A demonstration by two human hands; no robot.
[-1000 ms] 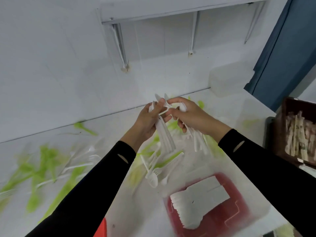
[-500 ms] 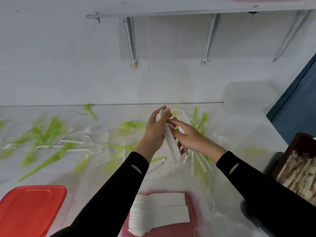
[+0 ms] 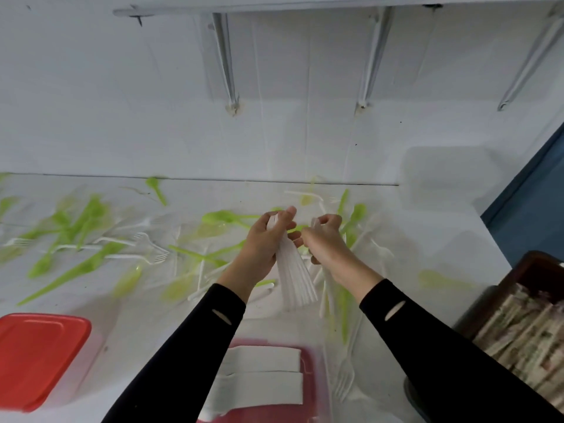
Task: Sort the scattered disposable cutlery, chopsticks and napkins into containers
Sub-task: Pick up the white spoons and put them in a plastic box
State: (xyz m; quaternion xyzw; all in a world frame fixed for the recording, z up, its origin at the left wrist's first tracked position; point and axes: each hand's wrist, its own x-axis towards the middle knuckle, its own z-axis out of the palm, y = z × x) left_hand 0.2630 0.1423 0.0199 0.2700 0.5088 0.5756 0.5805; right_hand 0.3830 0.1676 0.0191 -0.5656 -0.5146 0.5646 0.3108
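Above the clear tub with the red base [image 3: 309,370], both hands work a bundle of white plastic cutlery [image 3: 296,279]. Left hand [image 3: 261,245] grips the bundle near its top, fingers curled round it, the handles fanning down toward the tub. Right hand [image 3: 328,244], just beside it, pinches a few more white pieces [image 3: 315,223] in curled fingers.

To do this well, I judge the loose pieces should be turned the same way as the bundle and the ends squared. The lot should then be lowered flat into the tub beside the white stacks [image 3: 259,380], not dropped.

Beyond the tub, green cutlery [image 3: 82,267] and white forks [image 3: 152,257] lie scattered on the white table [image 3: 442,239]. A red lid [image 3: 36,355] lies left of the tub, and a brown box of wrapped chopsticks [image 3: 518,334] stands to its right.

Motion blur hides the working ends, so the bundle is probably knives. Sleeves cover part of the tub, and the frame edge cuts off the box. What the white stacks are made of cannot be told.
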